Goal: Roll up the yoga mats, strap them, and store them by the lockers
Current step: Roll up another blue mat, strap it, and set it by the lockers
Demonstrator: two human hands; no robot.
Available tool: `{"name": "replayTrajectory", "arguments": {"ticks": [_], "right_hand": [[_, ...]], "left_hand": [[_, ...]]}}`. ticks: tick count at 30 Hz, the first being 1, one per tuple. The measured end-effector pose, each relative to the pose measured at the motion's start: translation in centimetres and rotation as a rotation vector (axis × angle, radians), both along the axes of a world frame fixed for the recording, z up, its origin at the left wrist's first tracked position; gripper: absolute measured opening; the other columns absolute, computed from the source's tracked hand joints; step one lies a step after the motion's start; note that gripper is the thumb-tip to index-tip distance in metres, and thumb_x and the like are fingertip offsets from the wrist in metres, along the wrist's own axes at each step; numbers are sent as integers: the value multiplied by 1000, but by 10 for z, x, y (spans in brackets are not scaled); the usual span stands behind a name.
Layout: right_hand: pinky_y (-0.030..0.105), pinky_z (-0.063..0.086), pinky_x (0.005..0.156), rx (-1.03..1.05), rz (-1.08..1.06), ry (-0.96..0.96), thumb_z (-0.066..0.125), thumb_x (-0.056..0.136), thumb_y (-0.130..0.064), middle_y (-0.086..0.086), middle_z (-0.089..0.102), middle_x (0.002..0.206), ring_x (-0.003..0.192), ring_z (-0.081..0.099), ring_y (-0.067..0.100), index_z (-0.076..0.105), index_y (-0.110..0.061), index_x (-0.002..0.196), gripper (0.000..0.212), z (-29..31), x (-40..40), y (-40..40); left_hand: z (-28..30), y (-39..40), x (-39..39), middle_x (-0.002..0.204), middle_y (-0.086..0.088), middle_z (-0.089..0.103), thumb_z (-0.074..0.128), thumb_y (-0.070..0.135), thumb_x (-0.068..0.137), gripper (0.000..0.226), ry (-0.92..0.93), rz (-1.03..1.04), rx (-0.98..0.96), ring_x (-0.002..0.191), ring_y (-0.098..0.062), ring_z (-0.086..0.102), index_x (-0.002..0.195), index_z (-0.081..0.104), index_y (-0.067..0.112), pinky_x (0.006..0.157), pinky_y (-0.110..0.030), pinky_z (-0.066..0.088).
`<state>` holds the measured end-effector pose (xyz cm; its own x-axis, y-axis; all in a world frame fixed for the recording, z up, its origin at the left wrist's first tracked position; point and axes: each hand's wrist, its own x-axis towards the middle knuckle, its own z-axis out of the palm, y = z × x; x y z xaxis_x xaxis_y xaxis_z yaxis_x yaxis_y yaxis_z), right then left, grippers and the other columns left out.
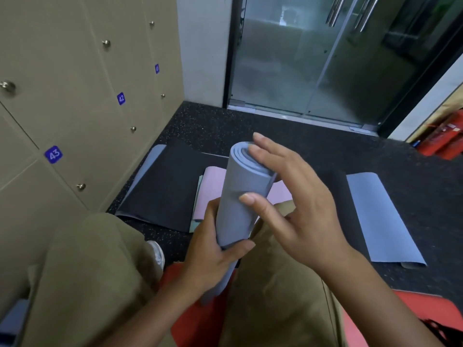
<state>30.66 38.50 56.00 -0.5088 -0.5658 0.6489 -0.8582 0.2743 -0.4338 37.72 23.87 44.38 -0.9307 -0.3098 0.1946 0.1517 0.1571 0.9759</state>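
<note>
Currently rolling step: left hand grip clamped on grey rolled mat, upright at centre; right hand fingers apart, at 3 o'clock. Next likely: tighten, strap. Lockers at 9 o'clock.

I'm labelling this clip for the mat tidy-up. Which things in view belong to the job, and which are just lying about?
Job:
- rolled grey mat, gripped by the left hand, right hand open beside it
- black mat, pink mat, flat grey mat, red mat
- lockers

Lying about:
- red fire extinguishers
- glass door
</note>
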Motion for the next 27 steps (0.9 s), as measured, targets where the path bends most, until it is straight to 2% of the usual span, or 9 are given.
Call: {"name": "replayTrajectory", "arguments": {"ticks": [5,8,10,13,16,20,21,24,27], "right_hand": [[41,48,107,-36,-43,-28,64,98,-37,-2,52,150,140,47,8,57,-16,139,46,-1,-9,6],[32,46,109,-75,-68,-89,66,98,-29,0,56,147,139,48,8,62,-12,135,41,0,-11,16],[23,46,103,-100,-87,-131,69,97,-26,-1,57,145,138,50,8,63,-12,132,38,1,-14,25],[29,53,94,-145,-99,-228,70,94,-26,-6,57,144,136,52,13,63,-19,131,39,2,-18,43],[36,55,93,-159,-132,-331,71,94,-28,-7,56,142,131,56,20,57,-25,137,45,0,-18,70],[24,51,89,-125,-244,-465,71,92,-31,-11,57,136,119,62,21,51,-23,143,55,-3,-13,119],[22,51,88,-112,-272,-500,71,92,-34,-14,57,137,118,62,20,50,-24,144,56,-6,-11,132],[27,53,89,-90,-342,-640,73,91,-33,-16,57,139,119,63,18,49,-29,143,57,-18,-3,169],[25,54,88,-130,-405,-762,73,88,-27,-22,60,134,114,67,14,51,-30,140,57,-26,8,201]], "left_hand": [[11,8,-15,113,19,64,68,88,62,89,45,28,30,99,-12,67,130,45,35,69,-17,52],[5,16,-23,109,14,64,65,94,57,94,45,41,8,96,-14,68,128,47,34,67,-21,54],[3,21,-29,110,9,65,61,97,56,94,43,31,-5,95,-13,68,125,48,34,66,-20,54],[4,26,-38,107,9,65,54,98,60,88,58,-21,-67,92,-11,68,123,48,37,62,-16,51],[9,32,-46,105,16,63,51,97,66,74,37,-86,-210,90,-6,66,119,47,46,60,-13,48],[20,46,-57,102,30,58,43,100,65,79,-29,-195,-509,86,2,60,125,46,48,61,-11,41],[21,51,-59,103,29,56,41,101,64,84,-48,-232,-575,85,-1,59,129,44,48,64,-12,42],[23,73,-63,99,24,54,28,106,57,96,-117,-301,-755,91,-16,61,131,42,47,70,-33,47],[24,92,-66,103,16,64,9,109,53,109,-82,-286,-934,92,-25,64,128,52,42,68,-34,39]]}}
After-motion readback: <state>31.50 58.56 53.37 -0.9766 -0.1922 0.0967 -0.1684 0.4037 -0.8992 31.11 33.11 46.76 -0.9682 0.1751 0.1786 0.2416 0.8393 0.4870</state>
